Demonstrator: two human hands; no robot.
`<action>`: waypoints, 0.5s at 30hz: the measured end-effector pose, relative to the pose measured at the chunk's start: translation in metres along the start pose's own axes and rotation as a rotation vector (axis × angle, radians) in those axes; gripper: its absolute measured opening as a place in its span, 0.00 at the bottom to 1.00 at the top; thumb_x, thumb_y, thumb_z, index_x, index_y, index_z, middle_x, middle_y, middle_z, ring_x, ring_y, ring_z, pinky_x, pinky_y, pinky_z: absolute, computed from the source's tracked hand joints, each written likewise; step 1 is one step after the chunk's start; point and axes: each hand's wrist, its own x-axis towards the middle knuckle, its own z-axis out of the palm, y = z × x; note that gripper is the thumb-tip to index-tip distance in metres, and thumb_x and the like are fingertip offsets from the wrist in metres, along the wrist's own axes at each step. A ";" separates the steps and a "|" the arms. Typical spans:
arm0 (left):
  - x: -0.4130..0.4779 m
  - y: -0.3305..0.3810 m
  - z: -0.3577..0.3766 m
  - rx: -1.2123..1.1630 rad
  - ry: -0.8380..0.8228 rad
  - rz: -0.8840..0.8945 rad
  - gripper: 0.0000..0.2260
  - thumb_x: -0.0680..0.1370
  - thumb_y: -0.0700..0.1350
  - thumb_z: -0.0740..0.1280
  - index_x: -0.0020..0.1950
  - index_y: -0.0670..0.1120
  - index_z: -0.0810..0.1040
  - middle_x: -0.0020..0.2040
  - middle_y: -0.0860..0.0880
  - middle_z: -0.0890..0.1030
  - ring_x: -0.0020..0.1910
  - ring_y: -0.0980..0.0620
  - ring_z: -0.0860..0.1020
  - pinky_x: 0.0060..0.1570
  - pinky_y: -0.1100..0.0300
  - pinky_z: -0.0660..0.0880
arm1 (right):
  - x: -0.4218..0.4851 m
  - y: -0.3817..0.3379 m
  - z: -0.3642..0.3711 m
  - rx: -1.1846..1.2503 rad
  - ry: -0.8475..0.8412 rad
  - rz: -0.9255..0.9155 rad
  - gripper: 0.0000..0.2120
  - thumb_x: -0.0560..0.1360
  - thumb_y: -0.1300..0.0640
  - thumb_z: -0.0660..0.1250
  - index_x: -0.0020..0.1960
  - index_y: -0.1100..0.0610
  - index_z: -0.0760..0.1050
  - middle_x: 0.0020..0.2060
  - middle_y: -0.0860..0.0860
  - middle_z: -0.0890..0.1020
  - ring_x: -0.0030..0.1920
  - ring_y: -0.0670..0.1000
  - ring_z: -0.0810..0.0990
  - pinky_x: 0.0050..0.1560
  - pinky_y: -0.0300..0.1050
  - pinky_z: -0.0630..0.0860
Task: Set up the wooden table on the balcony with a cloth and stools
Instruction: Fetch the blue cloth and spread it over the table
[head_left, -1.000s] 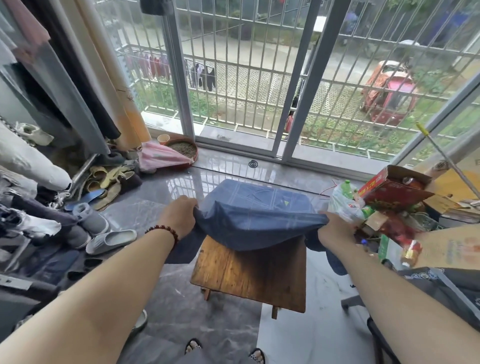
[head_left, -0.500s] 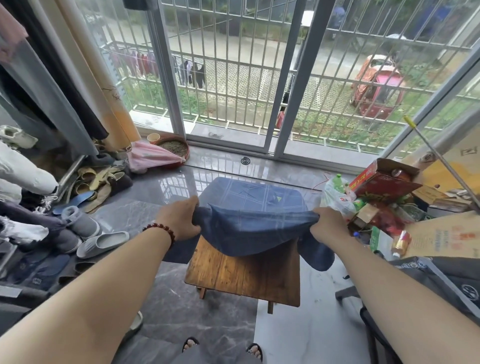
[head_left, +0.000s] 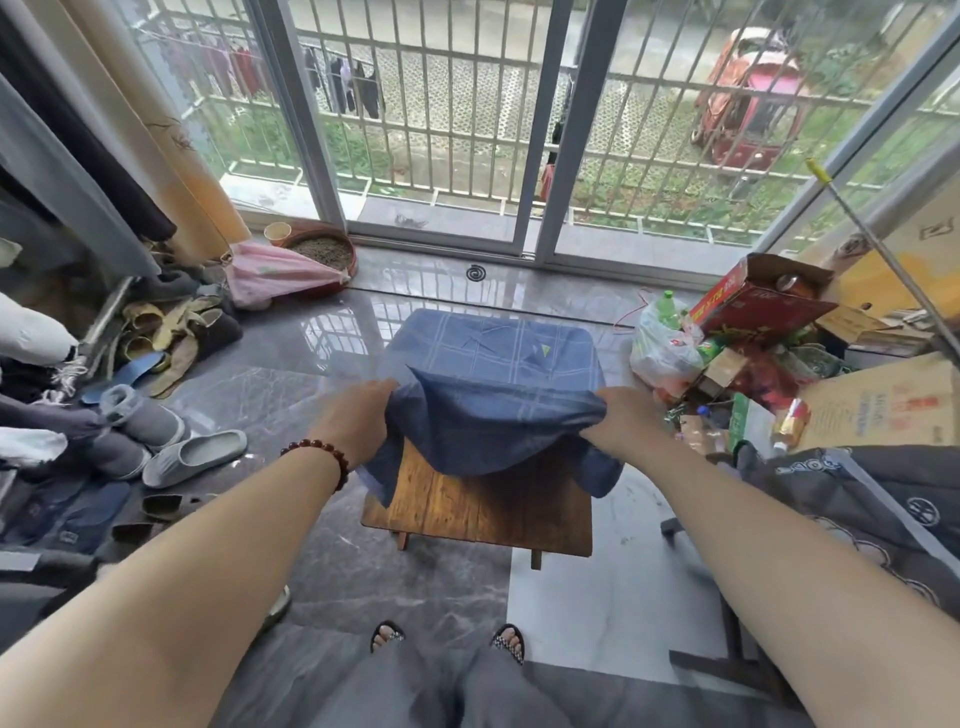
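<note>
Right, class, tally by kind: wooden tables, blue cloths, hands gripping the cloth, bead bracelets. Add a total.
Wooden table: 1
Blue cloth: 1
Hands gripping the cloth: 2 (left hand, right hand)
Bead bracelet: 1
Total: 5

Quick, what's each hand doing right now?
Left hand: grips the blue cloth's near edge.
Right hand: grips that edge too.

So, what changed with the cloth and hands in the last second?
The left hand and right hand have drawn the near edge of the blue checked cloth slightly toward the person, so less of the wooden table lies bare. Unchanged: both hands grip the cloth, its far half lies on the table, which stands in place.
</note>
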 end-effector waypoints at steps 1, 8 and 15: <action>0.001 0.004 0.004 -0.001 -0.016 -0.018 0.13 0.78 0.38 0.61 0.62 0.43 0.73 0.60 0.43 0.77 0.60 0.43 0.75 0.61 0.54 0.71 | 0.001 0.002 0.006 0.015 0.004 -0.003 0.12 0.73 0.50 0.62 0.33 0.54 0.68 0.37 0.54 0.77 0.46 0.59 0.78 0.37 0.40 0.65; 0.012 0.012 0.046 -0.265 -0.009 -0.116 0.11 0.82 0.43 0.54 0.57 0.39 0.72 0.55 0.38 0.78 0.53 0.40 0.75 0.51 0.54 0.68 | 0.012 0.016 0.049 0.182 0.058 -0.091 0.10 0.70 0.59 0.67 0.50 0.61 0.78 0.51 0.57 0.80 0.54 0.61 0.78 0.50 0.47 0.74; 0.035 0.010 0.114 -0.276 -0.166 -0.060 0.17 0.75 0.56 0.66 0.49 0.45 0.66 0.39 0.49 0.73 0.40 0.45 0.74 0.38 0.56 0.66 | 0.043 0.033 0.108 0.139 0.044 -0.129 0.14 0.68 0.67 0.64 0.53 0.64 0.78 0.57 0.56 0.80 0.58 0.59 0.76 0.58 0.49 0.73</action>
